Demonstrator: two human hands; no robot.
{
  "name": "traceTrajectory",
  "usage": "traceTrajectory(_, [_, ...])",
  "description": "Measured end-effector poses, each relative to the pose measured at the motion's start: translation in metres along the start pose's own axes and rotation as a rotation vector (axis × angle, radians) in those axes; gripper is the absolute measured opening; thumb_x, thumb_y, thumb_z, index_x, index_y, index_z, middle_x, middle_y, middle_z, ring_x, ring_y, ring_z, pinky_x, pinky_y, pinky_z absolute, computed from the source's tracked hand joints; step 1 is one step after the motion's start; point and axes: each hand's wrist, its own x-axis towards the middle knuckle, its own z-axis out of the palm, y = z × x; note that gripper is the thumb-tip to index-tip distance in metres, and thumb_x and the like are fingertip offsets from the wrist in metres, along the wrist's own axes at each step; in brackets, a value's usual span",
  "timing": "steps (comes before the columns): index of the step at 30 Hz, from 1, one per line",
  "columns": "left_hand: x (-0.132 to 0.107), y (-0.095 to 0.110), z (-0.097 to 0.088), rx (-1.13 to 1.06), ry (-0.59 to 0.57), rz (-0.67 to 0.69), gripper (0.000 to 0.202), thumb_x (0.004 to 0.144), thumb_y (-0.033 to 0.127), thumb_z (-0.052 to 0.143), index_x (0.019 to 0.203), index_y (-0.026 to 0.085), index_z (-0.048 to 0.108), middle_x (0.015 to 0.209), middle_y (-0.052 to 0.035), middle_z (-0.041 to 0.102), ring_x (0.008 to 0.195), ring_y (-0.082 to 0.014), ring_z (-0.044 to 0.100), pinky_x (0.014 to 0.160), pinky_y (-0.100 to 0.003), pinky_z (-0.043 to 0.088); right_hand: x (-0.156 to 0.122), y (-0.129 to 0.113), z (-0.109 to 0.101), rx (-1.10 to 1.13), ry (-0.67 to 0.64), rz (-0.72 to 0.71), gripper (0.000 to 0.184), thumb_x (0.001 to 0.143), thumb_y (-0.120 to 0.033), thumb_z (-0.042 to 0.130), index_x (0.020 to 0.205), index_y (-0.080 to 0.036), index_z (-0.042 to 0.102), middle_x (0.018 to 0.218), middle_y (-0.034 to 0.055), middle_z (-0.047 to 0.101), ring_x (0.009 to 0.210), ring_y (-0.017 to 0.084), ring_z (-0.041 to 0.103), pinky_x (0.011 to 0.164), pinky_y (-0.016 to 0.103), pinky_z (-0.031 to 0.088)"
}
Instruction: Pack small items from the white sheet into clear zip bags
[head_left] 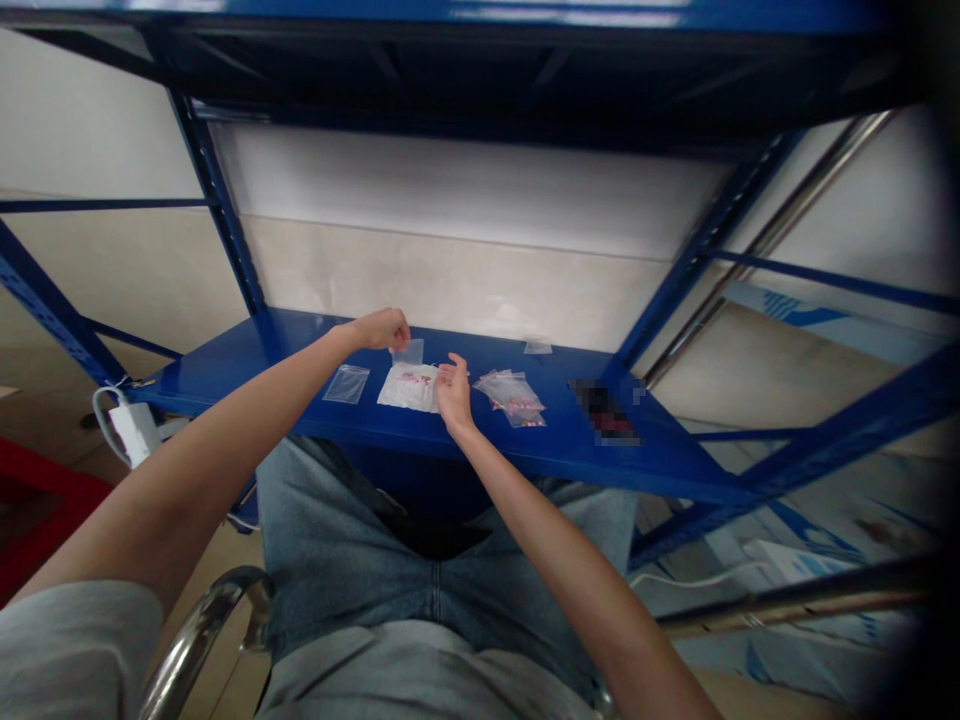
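Observation:
My left hand (382,328) pinches a small clear plastic bag (409,352) by its edge, just above a white sheet (405,392) that looks like paper or cloth. Small pink pieces (417,377) lie on that sheet, too small to name. My right hand (453,392) is at the sheet's right side, its fingers apart and nothing visible in them. A flat clear zip bag (346,384) lies left of the sheet. To the right is an overlapping pile of clear bags (516,395) with pink pieces inside.
The blue metal shelf (300,420) has another shelf (480,90) overhead and posts at both sides. A small clear bag (537,346) lies at the back. A blurred-out dark object (606,412) is at the right. A white power strip (135,430) hangs at the left end.

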Motion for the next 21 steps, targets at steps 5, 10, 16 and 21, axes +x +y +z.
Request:
traceTrajectory(5, [-0.003, 0.003, 0.0, 0.0, 0.049, 0.021, 0.019, 0.065, 0.005, 0.072, 0.081, 0.012, 0.079, 0.063, -0.0059, 0.073, 0.061, -0.0165, 0.066, 0.064, -0.025, 0.045, 0.0, -0.001, -0.001, 0.0, -0.007, 0.007, 0.06, 0.076, -0.01, 0.047, 0.135, -0.019, 0.043, 0.113, 0.0104, 0.063, 0.094, 0.02, 0.065, 0.088, 0.037, 0.053])
traceTrajectory(10, [-0.006, 0.006, -0.002, 0.015, 0.094, 0.05, 0.018, 0.062, 0.008, 0.075, 0.078, 0.014, 0.079, 0.067, -0.0056, 0.075, 0.065, -0.017, 0.068, 0.062, -0.024, 0.045, -0.002, 0.0, -0.002, 0.007, 0.001, 0.0, 0.058, 0.075, -0.012, 0.048, 0.133, -0.019, 0.043, 0.111, 0.0095, 0.063, 0.092, 0.02, 0.065, 0.086, 0.037, 0.053])
traceTrajectory(16, [-0.012, 0.01, -0.007, -0.01, 0.125, 0.048, 0.015, 0.062, 0.007, 0.075, 0.075, 0.013, 0.079, 0.069, -0.0072, 0.075, 0.068, -0.0202, 0.07, 0.064, -0.026, 0.048, -0.002, 0.002, -0.001, 0.022, 0.017, -0.003, 0.055, 0.075, -0.014, 0.048, 0.13, -0.019, 0.044, 0.108, 0.0091, 0.063, 0.089, 0.02, 0.064, 0.084, 0.037, 0.053])
traceTrajectory(21, [-0.034, 0.009, -0.017, -0.407, 0.311, -0.072, 0.013, 0.061, 0.005, 0.078, 0.074, 0.009, 0.076, 0.07, -0.011, 0.075, 0.069, -0.0229, 0.071, 0.071, -0.031, 0.053, -0.001, 0.002, -0.001, 0.008, 0.038, 0.002, 0.055, 0.074, -0.014, 0.047, 0.128, -0.017, 0.043, 0.104, 0.0087, 0.063, 0.09, 0.021, 0.064, 0.086, 0.037, 0.052])
